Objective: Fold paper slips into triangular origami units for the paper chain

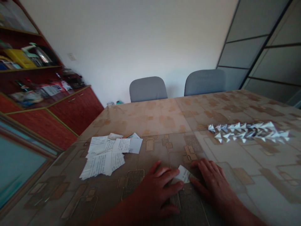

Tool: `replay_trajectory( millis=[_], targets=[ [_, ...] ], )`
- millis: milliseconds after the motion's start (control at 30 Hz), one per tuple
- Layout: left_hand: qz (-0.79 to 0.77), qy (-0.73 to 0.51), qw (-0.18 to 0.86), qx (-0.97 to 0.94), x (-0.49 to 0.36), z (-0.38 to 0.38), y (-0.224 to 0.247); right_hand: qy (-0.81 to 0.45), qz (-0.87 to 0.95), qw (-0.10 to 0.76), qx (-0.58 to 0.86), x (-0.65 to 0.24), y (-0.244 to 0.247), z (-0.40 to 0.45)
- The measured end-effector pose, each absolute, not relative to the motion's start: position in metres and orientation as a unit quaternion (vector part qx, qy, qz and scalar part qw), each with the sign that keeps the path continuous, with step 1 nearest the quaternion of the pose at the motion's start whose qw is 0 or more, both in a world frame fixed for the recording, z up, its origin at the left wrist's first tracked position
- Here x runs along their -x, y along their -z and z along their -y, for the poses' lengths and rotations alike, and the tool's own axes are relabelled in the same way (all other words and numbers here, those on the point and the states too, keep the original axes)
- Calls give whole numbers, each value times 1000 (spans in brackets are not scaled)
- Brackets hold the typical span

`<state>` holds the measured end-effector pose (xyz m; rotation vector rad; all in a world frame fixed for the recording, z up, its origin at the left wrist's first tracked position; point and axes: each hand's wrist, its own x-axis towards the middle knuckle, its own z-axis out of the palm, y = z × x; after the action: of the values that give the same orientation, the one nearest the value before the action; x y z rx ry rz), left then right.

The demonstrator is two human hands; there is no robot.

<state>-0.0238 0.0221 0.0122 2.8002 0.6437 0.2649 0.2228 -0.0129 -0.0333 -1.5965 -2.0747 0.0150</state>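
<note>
A small folded piece of white printed paper (184, 174) lies flat on the table between my hands. My left hand (161, 188) is open, its fingers spread, with two fingertips resting on the paper's left side. The left thumb sits apart, lower on the table. To the right, my right hand (211, 180) is also open, fingers extended and thumb apart, with the thumb tip by the paper's right edge. Part of the paper is hidden under the left fingers. Left of my hands is a loose pile of printed paper slips (103, 158), overlapping one another.
Several small folded white paper pieces (249, 130) stand in two rows at the right of the patterned table (162, 116). Two grey chairs (148, 89) stand behind its far edge. A red-brown cabinet (77, 108) holding household items is at the left.
</note>
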Motion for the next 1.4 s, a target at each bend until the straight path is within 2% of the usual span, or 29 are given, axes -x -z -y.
replay_trajectory(
  millis=[333,467,633,900,1000,1100,1300,1400],
  targets=[
    [-271,-67,100,-955,58,-7,-10,-83,768,226,593,-230,25,8],
    [-302,-124,86,-941,57,-6,-9,-96,779,214,581,-230,17,7],
    [-304,-194,75,-930,35,-16,-14,-114,807,239,527,-227,11,5],
    [-235,-192,-59,-951,2,-35,-4,-104,831,246,488,-220,1,7],
    [-230,-209,-77,-947,1,-37,-2,-94,830,251,490,-216,-2,7],
    [-251,-245,-38,-936,-2,-38,-3,-79,826,281,482,-211,-5,7],
    [-349,-323,161,-865,-6,-33,-11,-104,826,300,466,-208,-11,6],
    [-373,-334,211,-840,-7,-28,-12,-112,817,311,472,-209,-14,7]
  ],
)
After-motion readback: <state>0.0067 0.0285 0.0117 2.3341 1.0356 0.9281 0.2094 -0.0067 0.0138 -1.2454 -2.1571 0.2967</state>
